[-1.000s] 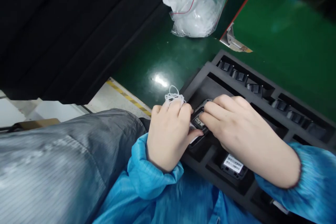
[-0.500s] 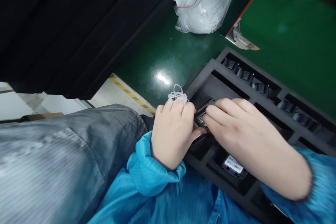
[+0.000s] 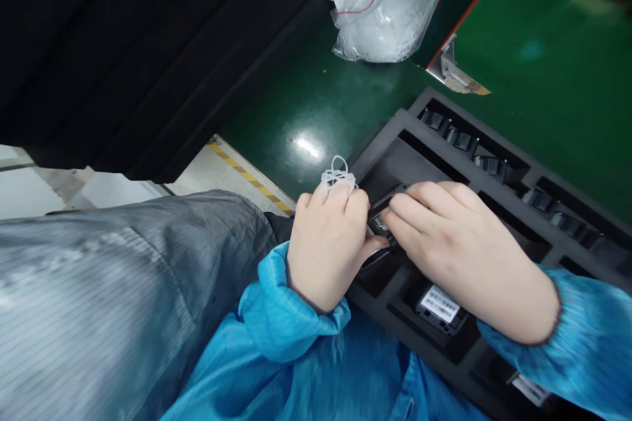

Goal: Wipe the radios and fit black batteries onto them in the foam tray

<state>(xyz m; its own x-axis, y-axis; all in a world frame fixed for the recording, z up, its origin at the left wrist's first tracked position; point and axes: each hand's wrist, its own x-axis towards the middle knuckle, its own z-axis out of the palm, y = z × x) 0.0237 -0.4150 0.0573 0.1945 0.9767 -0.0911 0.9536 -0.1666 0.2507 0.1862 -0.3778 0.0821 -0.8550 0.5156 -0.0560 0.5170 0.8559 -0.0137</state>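
My left hand (image 3: 330, 245) is closed around the left side of a small black device (image 3: 380, 226), its thumb along the lower edge. A bundle of thin white loops (image 3: 338, 174) sticks out beyond its fingers. My right hand (image 3: 444, 237) has its fingers bent over the device's right side and pressed together; its fingertips are partly hidden. Below the hands lies a dark foam tray (image 3: 382, 158). One of its compartments holds a black device with a white barcode label (image 3: 441, 304).
Small black parts (image 3: 461, 140) sit in slots along the tray's far side. A clear plastic bag of white material (image 3: 385, 20) stands beyond it on the green floor. Black stacked material (image 3: 148, 59) fills the upper left. A second labelled device (image 3: 530, 388) is at lower right.
My right forearm has shifted slightly up and left, uncovering more of the barcode label and a second labelled device. Both hands keep the same hold on the device.
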